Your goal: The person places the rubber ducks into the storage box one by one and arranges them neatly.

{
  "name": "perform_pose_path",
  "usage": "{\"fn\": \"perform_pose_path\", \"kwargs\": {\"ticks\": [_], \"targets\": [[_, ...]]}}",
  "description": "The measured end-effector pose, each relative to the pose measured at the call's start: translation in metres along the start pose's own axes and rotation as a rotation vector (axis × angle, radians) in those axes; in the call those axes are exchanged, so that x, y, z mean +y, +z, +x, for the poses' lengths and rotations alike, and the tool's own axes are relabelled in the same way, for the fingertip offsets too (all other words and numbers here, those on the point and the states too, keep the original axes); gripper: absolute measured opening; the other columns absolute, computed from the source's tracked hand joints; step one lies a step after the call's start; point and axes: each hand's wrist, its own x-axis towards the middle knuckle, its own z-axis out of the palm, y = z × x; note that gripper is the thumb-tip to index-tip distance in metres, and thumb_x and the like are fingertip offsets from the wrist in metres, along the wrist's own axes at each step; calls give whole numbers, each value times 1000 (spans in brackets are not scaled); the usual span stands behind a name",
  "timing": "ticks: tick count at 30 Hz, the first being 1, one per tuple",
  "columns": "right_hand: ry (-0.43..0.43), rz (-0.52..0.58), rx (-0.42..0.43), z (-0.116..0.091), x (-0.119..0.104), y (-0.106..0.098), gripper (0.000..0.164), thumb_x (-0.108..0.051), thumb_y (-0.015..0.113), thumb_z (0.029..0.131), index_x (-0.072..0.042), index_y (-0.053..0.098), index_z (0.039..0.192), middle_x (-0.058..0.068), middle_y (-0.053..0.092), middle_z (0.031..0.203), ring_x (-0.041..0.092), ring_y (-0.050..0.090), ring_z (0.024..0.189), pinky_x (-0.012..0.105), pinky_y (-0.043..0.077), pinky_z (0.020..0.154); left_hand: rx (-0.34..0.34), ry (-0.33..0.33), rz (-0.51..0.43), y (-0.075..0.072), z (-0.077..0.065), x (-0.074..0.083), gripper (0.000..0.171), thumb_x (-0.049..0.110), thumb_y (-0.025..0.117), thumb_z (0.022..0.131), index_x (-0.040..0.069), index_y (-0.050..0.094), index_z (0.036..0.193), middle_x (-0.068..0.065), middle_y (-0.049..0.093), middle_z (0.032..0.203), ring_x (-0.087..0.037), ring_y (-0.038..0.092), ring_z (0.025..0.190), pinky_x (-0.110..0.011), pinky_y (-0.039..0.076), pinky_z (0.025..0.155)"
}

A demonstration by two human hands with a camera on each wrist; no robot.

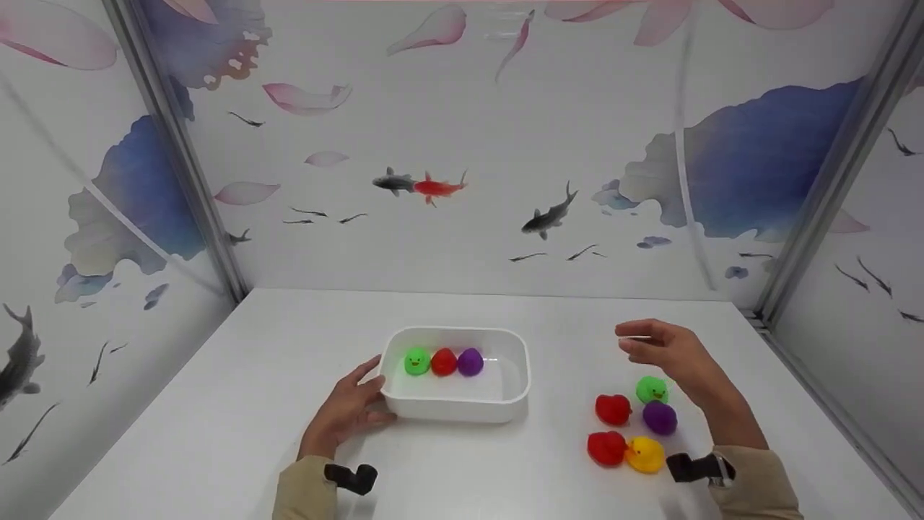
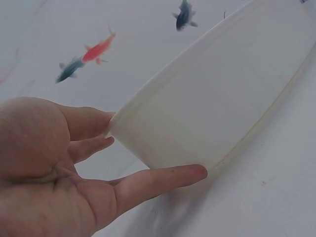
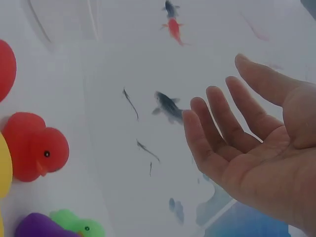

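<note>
A white rectangular tub (image 1: 455, 410) holds a row of small rubber ducks: a green duck (image 1: 416, 362), a red duck (image 1: 444, 362) and a purple duck (image 1: 471, 362). At the tub's left end, my left hand (image 1: 345, 410) touches the rim with its fingertips. Its thumb lies straight along the near side, low down, as the left wrist view shows. My right hand (image 1: 668, 352) hovers above the table at the right, fingers loosely bent and nothing in them. Just below it sit a green duck (image 1: 652, 390) and a purple duck (image 1: 660, 418).
Left of those two ducks are a red duck (image 1: 613, 409), a second red duck (image 1: 606, 448) and a yellow duck (image 1: 645, 455). Printed wall panels (image 1: 462, 238) enclose the white table (image 1: 289, 339) at the back and sides.
</note>
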Motion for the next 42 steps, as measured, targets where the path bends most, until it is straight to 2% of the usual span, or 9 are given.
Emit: {"fn": "perform_pose_path", "kwargs": {"ticks": [8, 11, 15, 21, 29, 33, 38, 42], "targets": [[58, -9, -12, 0, 31, -24, 59, -48, 59, 99, -9, 52, 142, 18, 50, 149, 27, 62, 125, 47, 48, 111, 0, -20, -14, 0, 2, -1, 57, 17, 48, 106, 15, 27, 159, -31, 39, 154, -46, 47, 138, -51, 58, 94], [94, -4, -10, 1, 43, -29, 60, -49, 60, 97, -9, 52, 142, 19, 49, 150, 30, 60, 127, 50, 46, 113, 0, -22, -12, -1, 2, 0, 57, 17, 48, 106, 15, 27, 159, -31, 39, 154, -46, 48, 138, -51, 58, 94], [165, 6, -26, 4, 59, -29, 65, -51, 63, 95, -9, 52, 143, 20, 48, 151, 37, 55, 132, 56, 42, 114, -1, -21, -10, -1, 2, 0, 58, 18, 49, 106, 15, 28, 159, -31, 40, 154, -46, 48, 137, -52, 58, 95], [235, -2, -40, 5, 79, -24, 67, -49, 65, 94, -6, 51, 144, 20, 50, 149, 35, 56, 130, 50, 47, 111, -2, -19, -2, -1, 2, -2, 57, 18, 49, 106, 15, 29, 159, -30, 41, 153, -46, 49, 137, -51, 58, 94], [308, -21, -75, 6, 93, -26, 66, -43, 68, 94, -3, 51, 143, 24, 47, 150, 38, 51, 132, 57, 43, 113, 8, -19, -7, 1, 0, 0, 57, 17, 47, 106, 15, 27, 159, -30, 40, 154, -44, 51, 136, -47, 60, 91], [346, -23, -94, 5, 97, -26, 64, -42, 69, 94, -2, 52, 142, 24, 52, 145, 39, 53, 129, 60, 42, 112, 11, -22, -2, 1, 0, 1, 57, 16, 47, 106, 15, 27, 159, -31, 41, 153, -44, 51, 135, -47, 60, 91], [374, -26, -100, 6, 100, -25, 64, -41, 71, 92, -3, 53, 141, 21, 59, 137, 35, 56, 124, 59, 44, 110, 12, -23, -1, 0, 2, 0, 57, 17, 47, 106, 15, 27, 159, -31, 41, 153, -44, 51, 135, -48, 60, 92], [390, -35, -98, 7, 102, -25, 66, -40, 73, 90, -4, 53, 141, 21, 59, 138, 34, 56, 122, 58, 45, 110, 8, -18, 2, 0, 2, 0, 57, 17, 48, 106, 15, 28, 159, -31, 42, 152, -44, 52, 134, -48, 60, 92]]}}
